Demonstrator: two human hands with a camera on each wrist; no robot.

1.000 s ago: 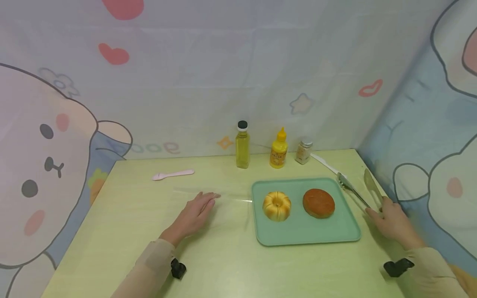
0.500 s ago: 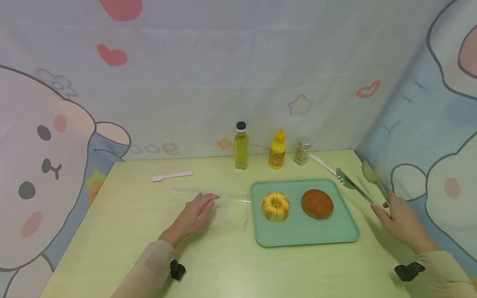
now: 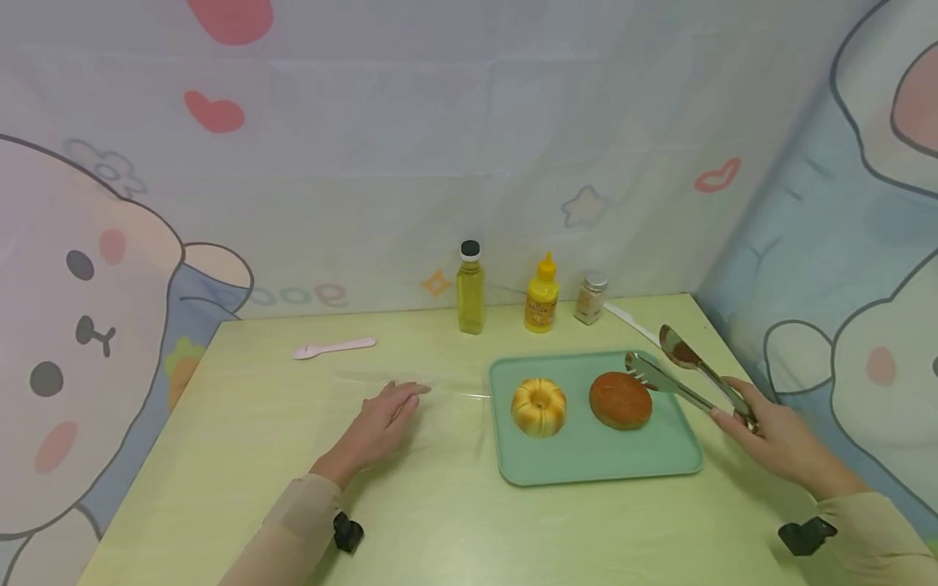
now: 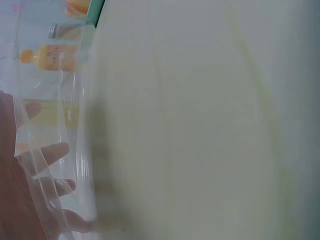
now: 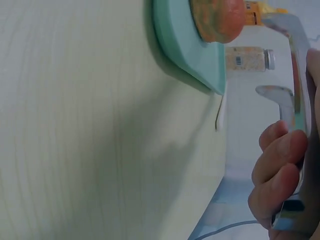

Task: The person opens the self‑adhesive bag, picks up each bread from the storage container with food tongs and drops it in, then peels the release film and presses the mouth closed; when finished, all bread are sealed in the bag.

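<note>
white cartoon animal (image 3: 73, 325): printed on the cloth backdrop (image 3: 366, 122) behind the table (image 3: 586, 537).
pink spoon (image 3: 335, 348): lies flat near the back left of the table.
left hand (image 3: 375, 423): lies over a clear plastic piece (image 3: 447, 415); grip wide and slack, fingers (image 3: 401, 393) extended. plastic: lies just beside the tray; exact shape hard to make out; lets the fingers show through in the left wrist view.
bottle of yellow-green liquid (image 3: 471, 297), black cap: stands upright near the backdrop.
green tray (image 3: 601, 468): lies right of centre on the table, carrying two items.
ring-shaped golden bun (image 3: 538, 407): sits in the left half of the tray.
yellow squeeze bottle (image 3: 541, 301): stands upright behind the tray, nozzle up.
round brown patty (image 3: 620, 403): sits in the right half of the tray, apart from the bun.
small jar (image 3: 590, 303), silver lid: stands upright near the squeeze bottle.
white utensil (image 3: 632, 321): lies behind the tray's back right corner, partly hidden by the tongs.
metal tongs (image 3: 685, 392): raised at the tray's back right, jaws well apart, one claw overlapping the patty's edge in the head view; contact there, cannot tell.
right hand (image 3: 777, 443): grip curled round the tongs, at the handle end.
</note>
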